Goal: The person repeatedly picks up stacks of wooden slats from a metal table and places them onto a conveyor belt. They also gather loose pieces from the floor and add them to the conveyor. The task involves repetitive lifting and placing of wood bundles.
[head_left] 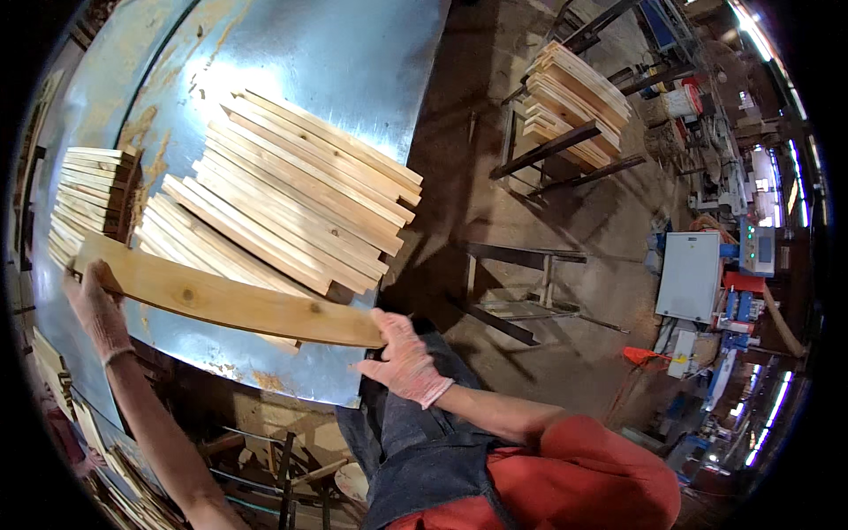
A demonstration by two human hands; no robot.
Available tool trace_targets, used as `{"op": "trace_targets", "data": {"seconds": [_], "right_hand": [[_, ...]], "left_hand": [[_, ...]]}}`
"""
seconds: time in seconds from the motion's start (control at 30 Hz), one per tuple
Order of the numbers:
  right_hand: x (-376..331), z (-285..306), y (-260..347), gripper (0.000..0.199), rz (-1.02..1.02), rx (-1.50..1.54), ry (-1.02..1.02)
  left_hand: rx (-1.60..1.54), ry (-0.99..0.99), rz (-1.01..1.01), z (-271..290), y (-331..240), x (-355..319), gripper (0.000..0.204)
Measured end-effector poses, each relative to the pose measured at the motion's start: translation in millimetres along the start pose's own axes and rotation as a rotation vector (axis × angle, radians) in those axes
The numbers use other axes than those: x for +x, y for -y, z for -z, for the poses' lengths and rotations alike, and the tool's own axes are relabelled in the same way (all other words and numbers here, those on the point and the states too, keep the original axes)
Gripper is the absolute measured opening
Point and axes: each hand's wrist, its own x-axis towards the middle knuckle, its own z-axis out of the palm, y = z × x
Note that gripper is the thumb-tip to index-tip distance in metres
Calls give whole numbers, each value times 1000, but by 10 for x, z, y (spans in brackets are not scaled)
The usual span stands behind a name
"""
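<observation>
A long flat wooden board (pixel 230 299) with a few dark knots spans the space between my two gloved hands. My left hand (pixel 97 311) grips its left end, with the thumb across the near face. At the other end, my right hand (pixel 405 360) is closed on the board, its thumb pointing left below the lower edge. Just beyond the board, many wooden strips (pixel 291 190) lie side by side on a shiny metal table (pixel 353 62). The board hides the near ends of some strips.
A smaller stack of strips (pixel 88 190) sits at the table's left. More boards (pixel 574 106) are piled on a metal stand to the far right. An empty metal frame (pixel 512 283) stands on the floor, and a grey electrical box (pixel 689 276) is at right.
</observation>
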Motion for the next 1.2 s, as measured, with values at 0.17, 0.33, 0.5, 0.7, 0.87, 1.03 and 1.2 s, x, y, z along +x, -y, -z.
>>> {"op": "trace_targets", "data": {"seconds": [0.17,0.33,0.5,0.7,0.87,1.03,1.2], "right_hand": [[-346,420,-118,94,139,-698,-116],[-720,688,-42,81,408,-672,-248],[-1063,1128,-419,66,572,-642,-366],[-1544,2179,-1056,47,336,-567,-641],[-1470,2967,-2242,41,-118,-380,-843],[-1168,3215,-3423,39,-641,-157,-637],[-676,2909,-4190,33,-842,-77,-516]], "left_hand": [[-205,-49,-56,-341,-765,-1524,57],[-314,76,126,-529,-742,-2599,64],[-413,216,223,-907,-622,-3469,66],[-436,489,294,-989,-47,-3891,91],[-352,301,681,-622,1122,-4259,50],[-212,102,857,-136,1793,-4891,45],[149,109,1165,311,2115,-5491,30]]}}
